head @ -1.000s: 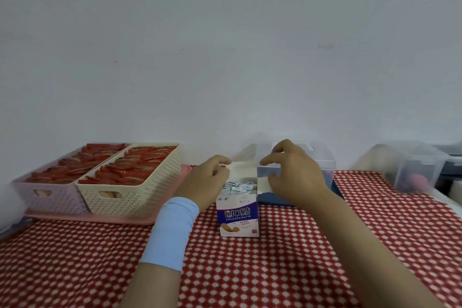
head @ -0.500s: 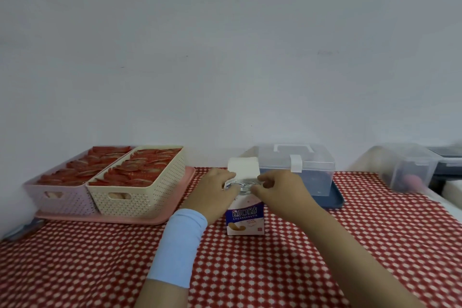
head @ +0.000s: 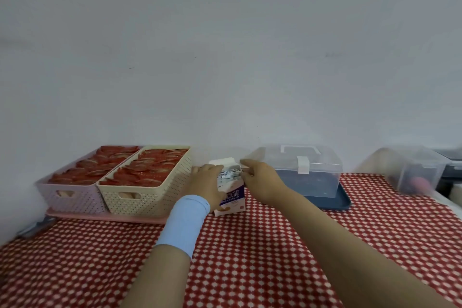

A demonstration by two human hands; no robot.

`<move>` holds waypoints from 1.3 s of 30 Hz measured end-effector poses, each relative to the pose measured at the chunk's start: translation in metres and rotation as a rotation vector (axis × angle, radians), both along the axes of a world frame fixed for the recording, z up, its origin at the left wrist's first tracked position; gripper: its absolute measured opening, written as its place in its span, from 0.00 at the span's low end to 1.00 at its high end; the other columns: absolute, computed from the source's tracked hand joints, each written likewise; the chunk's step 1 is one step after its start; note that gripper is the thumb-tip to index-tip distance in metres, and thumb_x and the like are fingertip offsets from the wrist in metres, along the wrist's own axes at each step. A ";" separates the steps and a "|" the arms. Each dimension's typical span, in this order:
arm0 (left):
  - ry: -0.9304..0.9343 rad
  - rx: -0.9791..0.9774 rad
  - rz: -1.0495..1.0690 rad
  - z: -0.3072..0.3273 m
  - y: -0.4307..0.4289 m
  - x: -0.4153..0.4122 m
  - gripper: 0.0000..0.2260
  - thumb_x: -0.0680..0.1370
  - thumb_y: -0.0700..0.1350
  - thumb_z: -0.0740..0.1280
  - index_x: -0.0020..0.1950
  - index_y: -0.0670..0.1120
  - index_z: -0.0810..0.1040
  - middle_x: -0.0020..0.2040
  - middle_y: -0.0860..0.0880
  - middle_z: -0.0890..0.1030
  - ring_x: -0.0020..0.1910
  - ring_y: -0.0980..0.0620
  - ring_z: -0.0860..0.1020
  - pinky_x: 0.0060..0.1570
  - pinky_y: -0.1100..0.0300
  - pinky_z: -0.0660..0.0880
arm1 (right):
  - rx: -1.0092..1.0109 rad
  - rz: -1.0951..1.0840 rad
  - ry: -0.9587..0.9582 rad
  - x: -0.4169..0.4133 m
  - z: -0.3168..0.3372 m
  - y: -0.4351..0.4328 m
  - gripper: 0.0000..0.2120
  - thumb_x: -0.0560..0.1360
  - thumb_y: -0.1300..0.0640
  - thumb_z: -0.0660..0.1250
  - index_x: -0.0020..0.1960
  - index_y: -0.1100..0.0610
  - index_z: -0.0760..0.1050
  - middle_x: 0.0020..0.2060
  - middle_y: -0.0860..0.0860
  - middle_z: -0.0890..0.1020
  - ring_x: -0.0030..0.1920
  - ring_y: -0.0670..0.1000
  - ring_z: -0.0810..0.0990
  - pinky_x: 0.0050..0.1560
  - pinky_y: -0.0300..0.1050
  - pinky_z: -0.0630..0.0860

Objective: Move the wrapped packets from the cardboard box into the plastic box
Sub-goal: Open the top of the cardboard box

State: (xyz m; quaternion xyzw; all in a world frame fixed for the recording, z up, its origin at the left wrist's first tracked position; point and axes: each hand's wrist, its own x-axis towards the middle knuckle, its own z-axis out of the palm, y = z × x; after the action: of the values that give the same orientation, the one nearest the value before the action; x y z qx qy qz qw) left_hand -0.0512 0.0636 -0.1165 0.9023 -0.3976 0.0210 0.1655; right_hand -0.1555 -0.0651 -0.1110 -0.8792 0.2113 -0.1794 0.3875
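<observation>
Two bare hands framed the small white-and-purple cardboard box (head: 231, 195), which stood upright on the red-and-white patterned tablecloth (head: 275, 257) with its top flap folded back. The left hand (head: 206, 184), a pale blue band (head: 182, 225) at its wrist, wrapped round the box's left side, probably to steady it while the other reached in. The right hand (head: 260, 180) sat at the open mouth with fingers curled; whether they pinched one I could not tell. Silvery wrapped packets (head: 228, 174) showed in the opening, right between both hands. Just right of them, on a dark blue tray (head: 332, 204), stood the clear plastic box (head: 307, 177), its lid with a white latch apparently down, so it likely needs opening first.
</observation>
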 end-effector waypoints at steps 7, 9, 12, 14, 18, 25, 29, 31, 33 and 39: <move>-0.187 0.037 0.033 0.032 -0.021 -0.017 0.34 0.76 0.65 0.61 0.79 0.58 0.57 0.78 0.50 0.62 0.75 0.44 0.56 0.73 0.47 0.56 | -0.213 -0.056 0.002 -0.028 0.023 -0.034 0.20 0.82 0.58 0.61 0.73 0.53 0.71 0.67 0.50 0.78 0.64 0.50 0.77 0.65 0.42 0.70; -0.210 -0.022 -0.032 0.045 -0.037 -0.030 0.30 0.78 0.61 0.61 0.79 0.56 0.59 0.78 0.51 0.63 0.75 0.45 0.58 0.72 0.48 0.56 | -0.314 -0.110 -0.020 -0.045 0.031 -0.050 0.18 0.81 0.60 0.61 0.70 0.52 0.75 0.67 0.49 0.78 0.63 0.50 0.77 0.65 0.42 0.72; -0.146 -0.020 -0.158 0.057 -0.068 -0.050 0.28 0.80 0.56 0.62 0.79 0.53 0.60 0.76 0.49 0.66 0.74 0.45 0.61 0.72 0.49 0.58 | -0.617 -0.178 0.076 -0.073 0.035 -0.078 0.18 0.80 0.57 0.64 0.69 0.49 0.75 0.68 0.48 0.76 0.66 0.51 0.74 0.67 0.47 0.71; -0.093 -0.009 -0.232 0.059 -0.089 -0.058 0.29 0.79 0.54 0.64 0.79 0.51 0.60 0.76 0.48 0.66 0.75 0.45 0.61 0.72 0.49 0.61 | -0.801 -0.194 0.200 -0.085 0.031 -0.095 0.22 0.78 0.52 0.67 0.72 0.48 0.72 0.71 0.48 0.74 0.69 0.52 0.71 0.69 0.49 0.68; -0.024 0.071 -0.299 0.050 -0.129 -0.059 0.31 0.79 0.51 0.66 0.80 0.49 0.58 0.78 0.49 0.62 0.76 0.48 0.60 0.74 0.51 0.62 | -0.833 -0.147 0.334 -0.086 0.011 -0.119 0.31 0.76 0.45 0.69 0.76 0.49 0.64 0.75 0.50 0.68 0.73 0.54 0.67 0.72 0.51 0.63; -0.236 0.175 -0.300 0.031 -0.163 -0.034 0.31 0.74 0.56 0.70 0.75 0.52 0.67 0.69 0.48 0.72 0.67 0.46 0.69 0.66 0.51 0.69 | -1.087 -0.188 0.186 -0.065 -0.014 -0.148 0.18 0.72 0.48 0.71 0.59 0.53 0.76 0.51 0.51 0.82 0.46 0.55 0.81 0.41 0.48 0.75; -0.203 0.098 -0.306 0.027 -0.163 -0.031 0.28 0.73 0.51 0.72 0.72 0.53 0.71 0.66 0.50 0.72 0.67 0.48 0.68 0.62 0.50 0.73 | -1.170 -0.101 0.199 -0.065 -0.003 -0.149 0.13 0.70 0.49 0.69 0.50 0.55 0.77 0.39 0.51 0.82 0.33 0.55 0.79 0.30 0.43 0.64; -0.232 0.087 -0.308 0.026 -0.161 -0.034 0.26 0.73 0.50 0.73 0.70 0.53 0.71 0.65 0.50 0.72 0.65 0.48 0.68 0.60 0.51 0.74 | -1.167 -0.105 0.205 -0.068 0.005 -0.144 0.12 0.73 0.48 0.65 0.50 0.55 0.76 0.39 0.50 0.82 0.34 0.54 0.79 0.33 0.44 0.64; -0.253 0.081 -0.317 0.025 -0.158 -0.036 0.25 0.73 0.51 0.74 0.69 0.53 0.72 0.65 0.50 0.72 0.64 0.48 0.69 0.59 0.51 0.74 | -1.132 -0.127 0.211 -0.069 0.014 -0.141 0.13 0.74 0.46 0.62 0.50 0.54 0.78 0.38 0.50 0.82 0.35 0.53 0.78 0.34 0.44 0.65; -0.222 0.102 -0.358 0.031 -0.150 -0.038 0.26 0.76 0.56 0.70 0.73 0.54 0.70 0.67 0.50 0.72 0.68 0.48 0.68 0.64 0.50 0.71 | -0.974 -0.223 0.189 -0.076 0.027 -0.140 0.15 0.77 0.44 0.59 0.55 0.48 0.80 0.44 0.46 0.85 0.43 0.50 0.81 0.43 0.46 0.78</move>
State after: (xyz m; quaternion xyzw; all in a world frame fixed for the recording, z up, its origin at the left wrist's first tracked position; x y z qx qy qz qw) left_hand -0.0891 -0.0860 -0.0850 0.8167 -0.5677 0.0703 0.0762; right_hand -0.2314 -0.2047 -0.0841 -0.9423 0.2298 -0.2172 -0.1096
